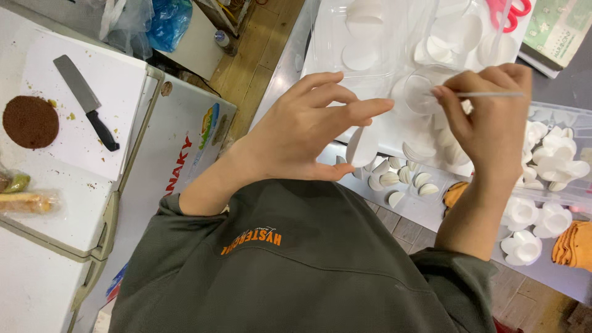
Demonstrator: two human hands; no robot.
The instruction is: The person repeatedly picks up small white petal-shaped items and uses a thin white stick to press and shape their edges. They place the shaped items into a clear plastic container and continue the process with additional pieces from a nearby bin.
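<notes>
While our right hand [493, 117] pinches a thin stick [490, 94] at upper right, left hand [308, 132] fingers clamp a white petal [361, 148] mid-frame; pressing hard could, we judge, crease it.

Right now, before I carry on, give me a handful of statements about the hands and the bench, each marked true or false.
1. The right hand pinches a thin white stick. True.
2. The left hand holds the black-handled knife. False: the knife lies on a white board, apart from both hands; the left hand holds a white curved petal piece.
3. Red-handled scissors lie at the far end of the bench. True.
4. The finished white petal flowers sit left of the left hand. False: they lie by the right forearm.
5. A round brown disc lies on the white board near the knife. True.
</notes>
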